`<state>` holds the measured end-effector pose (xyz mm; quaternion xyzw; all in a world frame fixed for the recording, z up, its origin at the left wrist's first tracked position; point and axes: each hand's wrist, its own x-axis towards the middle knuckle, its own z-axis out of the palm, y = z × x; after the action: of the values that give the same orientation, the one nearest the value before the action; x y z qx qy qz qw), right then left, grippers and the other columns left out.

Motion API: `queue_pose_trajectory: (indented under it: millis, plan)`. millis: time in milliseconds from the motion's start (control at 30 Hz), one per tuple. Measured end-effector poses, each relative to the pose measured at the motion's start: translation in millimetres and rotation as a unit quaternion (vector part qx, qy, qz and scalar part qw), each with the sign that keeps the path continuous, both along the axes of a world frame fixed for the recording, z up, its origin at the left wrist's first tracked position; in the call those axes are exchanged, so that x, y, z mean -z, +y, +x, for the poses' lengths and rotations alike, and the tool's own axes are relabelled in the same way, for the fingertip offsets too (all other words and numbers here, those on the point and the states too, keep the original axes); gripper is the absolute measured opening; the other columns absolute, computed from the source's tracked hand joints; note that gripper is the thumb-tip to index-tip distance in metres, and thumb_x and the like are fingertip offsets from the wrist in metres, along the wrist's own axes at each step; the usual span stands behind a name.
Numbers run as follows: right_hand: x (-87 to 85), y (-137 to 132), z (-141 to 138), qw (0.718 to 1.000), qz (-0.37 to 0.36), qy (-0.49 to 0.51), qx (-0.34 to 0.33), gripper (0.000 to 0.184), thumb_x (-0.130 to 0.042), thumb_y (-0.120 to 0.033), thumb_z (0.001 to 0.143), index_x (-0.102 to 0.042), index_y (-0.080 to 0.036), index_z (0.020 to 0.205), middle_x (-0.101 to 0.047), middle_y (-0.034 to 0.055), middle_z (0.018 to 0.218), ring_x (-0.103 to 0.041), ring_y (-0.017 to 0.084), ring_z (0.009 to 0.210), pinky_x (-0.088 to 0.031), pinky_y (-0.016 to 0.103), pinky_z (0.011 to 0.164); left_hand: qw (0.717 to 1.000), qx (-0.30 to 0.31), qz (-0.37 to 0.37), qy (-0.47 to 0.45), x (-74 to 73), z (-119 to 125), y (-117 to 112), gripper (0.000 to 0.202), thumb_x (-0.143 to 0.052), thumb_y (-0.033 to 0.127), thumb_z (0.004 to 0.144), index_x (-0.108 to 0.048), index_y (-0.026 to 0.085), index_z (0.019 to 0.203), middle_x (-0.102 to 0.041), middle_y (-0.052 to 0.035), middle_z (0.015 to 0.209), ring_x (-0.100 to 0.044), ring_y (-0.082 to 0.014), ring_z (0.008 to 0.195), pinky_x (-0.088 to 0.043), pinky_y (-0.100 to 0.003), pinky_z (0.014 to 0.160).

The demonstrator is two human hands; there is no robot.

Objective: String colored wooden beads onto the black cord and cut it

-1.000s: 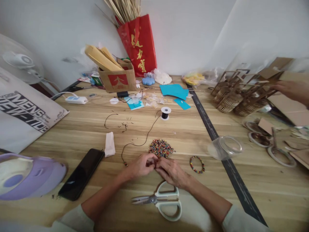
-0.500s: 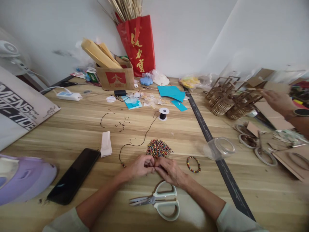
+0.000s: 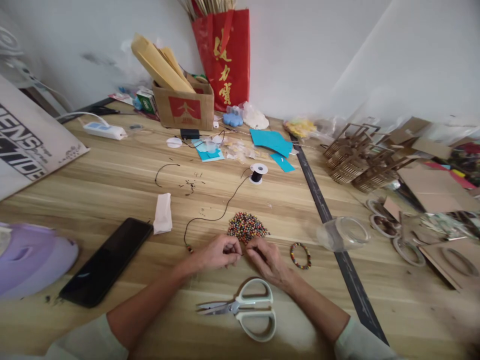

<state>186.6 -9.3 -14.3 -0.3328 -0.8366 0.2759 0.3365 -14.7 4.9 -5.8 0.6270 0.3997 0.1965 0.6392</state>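
Note:
My left hand [image 3: 221,251] is closed in a pinch on a thin black cord, whose tip seems to show at the fingertips. From the spool [image 3: 257,173] the black cord [image 3: 210,219] curves left and runs under my left wrist, with a few strung beads [image 3: 189,248] beside it. My right hand [image 3: 268,259] has curled fingers at the near edge of a pile of small multicoloured beads [image 3: 245,226]; what they pinch, if anything, is too small to see. Scissors [image 3: 240,307] with white handles lie below my hands. A finished-looking bead bracelet [image 3: 300,255] rests right of my right hand.
A clear plastic jar [image 3: 343,234] lies on its side at the right. Left are a black phone [image 3: 107,262], a folded white paper [image 3: 162,214] and a purple object [image 3: 35,260]. Behind stand a cardboard box [image 3: 183,107], a red bag [image 3: 228,60] and woven baskets [image 3: 348,160].
My hands have drawn slightly apart, the right fingers now by the bead pile. Another person's hand at the baskets has left the view. The camera view has shifted a little.

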Motion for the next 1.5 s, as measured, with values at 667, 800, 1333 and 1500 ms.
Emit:
queue_pose_trajectory:
  millis: [667, 800, 1333, 1500]
  plan:
    - [1.6, -2, -1, 0.991, 0.072, -0.101, -0.056, 0.018, -0.037, -0.022, 0.099, -0.053, -0.019, 0.091, -0.060, 0.0051, 0.076, -0.055, 0.016, 0.067, -0.042, 0.026, 0.062, 0.999, -0.005, -0.034, -0.030, 2.5, 2, -1, 0.018, -0.064, 0.026, 0.071, -0.050, 0.016, 0.072, -0.054, 0.0049, 0.055, -0.050, -0.0083, 0.049, -0.041, -0.019, 0.047]
    - [1.6, -2, -1, 0.991, 0.073, -0.104, -0.051, 0.018, -0.037, -0.022, 0.099, -0.052, -0.019, 0.089, -0.059, 0.0046, 0.075, -0.054, 0.016, 0.066, -0.042, 0.026, 0.062, 0.999, -0.007, -0.035, -0.022, 2.2, 2, -1, 0.019, -0.064, 0.028, 0.073, -0.051, 0.015, 0.071, -0.052, 0.0054, 0.055, -0.049, -0.0081, 0.048, -0.042, -0.019, 0.047]
    - [-2.0, 3, 4, 0.995, -0.040, 0.053, 0.071, 0.015, -0.041, -0.023, 0.098, -0.053, -0.020, 0.091, -0.056, 0.0020, 0.073, -0.051, 0.013, 0.063, -0.041, 0.023, 0.058, 0.999, -0.015, -0.045, 0.014, -3.8, -1, -1, 0.019, -0.062, 0.032, 0.076, -0.054, 0.015, 0.075, -0.053, 0.0036, 0.058, -0.050, -0.0095, 0.050, -0.044, -0.021, 0.051]
    - [0.4, 10, 7, 0.983, -0.041, 0.103, 0.148, 0.011, -0.044, -0.024, 0.096, -0.054, -0.019, 0.096, -0.056, 0.0049, 0.084, -0.051, 0.014, 0.069, -0.041, 0.025, 0.058, 0.999, -0.020, 0.012, 0.041, -8.3, 1, 0, 0.013, -0.059, 0.026, 0.078, -0.058, 0.014, 0.074, -0.055, 0.0027, 0.059, -0.048, -0.0094, 0.053, -0.039, -0.019, 0.051]
